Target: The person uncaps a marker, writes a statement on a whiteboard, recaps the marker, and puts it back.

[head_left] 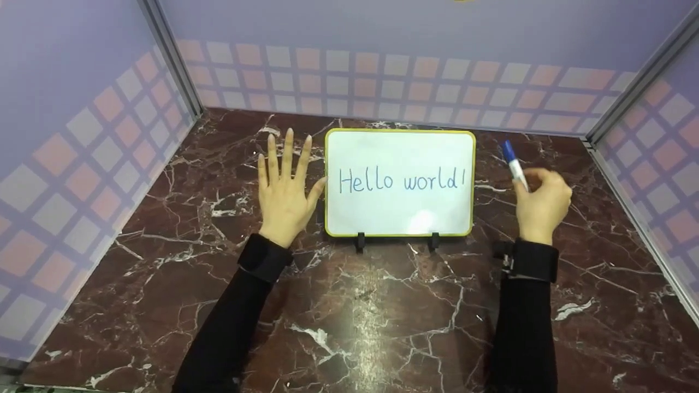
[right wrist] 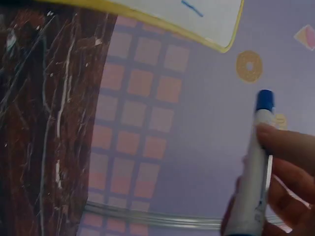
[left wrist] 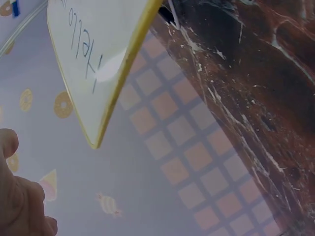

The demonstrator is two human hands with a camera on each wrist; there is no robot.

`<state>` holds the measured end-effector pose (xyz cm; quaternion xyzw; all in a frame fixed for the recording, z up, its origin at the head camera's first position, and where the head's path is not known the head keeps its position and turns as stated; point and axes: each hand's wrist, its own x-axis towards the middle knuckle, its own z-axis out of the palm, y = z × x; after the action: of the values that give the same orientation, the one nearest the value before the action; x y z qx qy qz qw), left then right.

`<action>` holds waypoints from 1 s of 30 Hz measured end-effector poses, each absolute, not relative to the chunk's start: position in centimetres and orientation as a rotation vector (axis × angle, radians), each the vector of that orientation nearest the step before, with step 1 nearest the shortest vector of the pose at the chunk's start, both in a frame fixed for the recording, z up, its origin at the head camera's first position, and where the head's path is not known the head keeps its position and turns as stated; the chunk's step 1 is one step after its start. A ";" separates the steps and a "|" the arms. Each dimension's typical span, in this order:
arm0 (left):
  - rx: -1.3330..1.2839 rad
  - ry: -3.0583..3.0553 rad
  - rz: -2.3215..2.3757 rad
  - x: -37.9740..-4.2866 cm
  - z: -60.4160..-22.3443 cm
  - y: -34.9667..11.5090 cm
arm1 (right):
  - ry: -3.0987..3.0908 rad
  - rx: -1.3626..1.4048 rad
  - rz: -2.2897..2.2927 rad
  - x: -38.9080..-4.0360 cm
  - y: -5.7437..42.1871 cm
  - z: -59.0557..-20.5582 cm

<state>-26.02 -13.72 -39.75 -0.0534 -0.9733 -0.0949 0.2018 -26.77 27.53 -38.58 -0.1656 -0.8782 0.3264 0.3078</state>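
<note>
A whiteboard (head_left: 401, 213) with a yellow rim stands propped up and reads "Hello world!" in blue handwriting. My left hand (head_left: 285, 199) is at its left side, fingers straight and spread, with the thumb tip right at the yellow rim. Off to the right of the board, my right hand (head_left: 543, 204) holds a marker (head_left: 515, 166) between thumb and fingers. The marker has a white barrel and a blue end pointing up and away; in the right wrist view the barrel (right wrist: 253, 172) runs down along the fingers, with another blue part at the lower frame edge.
Two black stand feet (head_left: 360, 242) jut out under the board's lower edge. Everything rests over a dark red marbled tabletop (head_left: 382, 327). Lilac panels with pink and white squares (head_left: 366, 84) wall in the back and both sides, joined by metal corner posts (head_left: 172, 54).
</note>
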 end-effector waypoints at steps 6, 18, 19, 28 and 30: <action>-0.109 -2.773 -0.248 -26.2 -40.0 -14.3 | -2.713 -0.638 0.867 -27.3 29.5 -41.4; -0.109 -2.795 -0.271 -26.2 -40.0 -14.5 | -2.959 -0.594 0.824 -28.5 29.3 -44.1; -0.108 -2.802 -0.266 -26.3 -40.0 -14.5 | -2.968 -0.589 0.825 -28.6 29.3 -44.2; -0.108 -2.833 -0.309 -26.4 -40.0 -14.5 | -2.984 -0.596 0.824 -28.9 28.9 -44.7; -0.106 -2.833 -0.299 -26.4 -40.0 -14.5 | -2.984 -0.592 0.825 -28.9 28.9 -44.8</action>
<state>-26.39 -14.48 -39.98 -0.0367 -0.9833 -0.1039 0.1449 -28.86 28.89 -44.78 -0.1878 -0.9467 0.2617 -0.0051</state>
